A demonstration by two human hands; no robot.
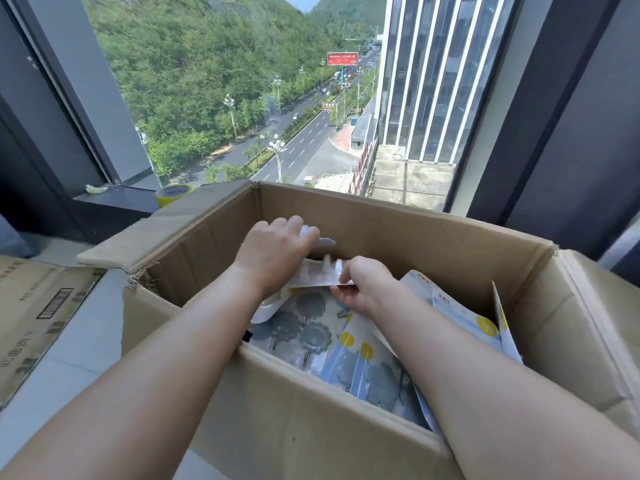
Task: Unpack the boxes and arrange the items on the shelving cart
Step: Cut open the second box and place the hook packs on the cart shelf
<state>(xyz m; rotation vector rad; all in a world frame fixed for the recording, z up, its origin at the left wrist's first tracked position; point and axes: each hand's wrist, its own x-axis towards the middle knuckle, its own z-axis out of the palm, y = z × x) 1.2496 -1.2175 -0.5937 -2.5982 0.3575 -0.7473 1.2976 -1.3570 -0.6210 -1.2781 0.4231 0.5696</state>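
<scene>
Inside the open cardboard box [311,420], both the left hand [273,252] and right hand [363,285] grip one hook pack [317,275], seemingly; many packs [311,332] remain, no cart visible

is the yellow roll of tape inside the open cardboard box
No, the yellow roll of tape stands on the dark window sill behind the open cardboard box, outside its left flap.

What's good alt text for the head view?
Both hands, left hand and right hand, grip a flat hook pack inside an open cardboard box of similar packs, before a window; a yellow tape roll sits on the sill.
</scene>
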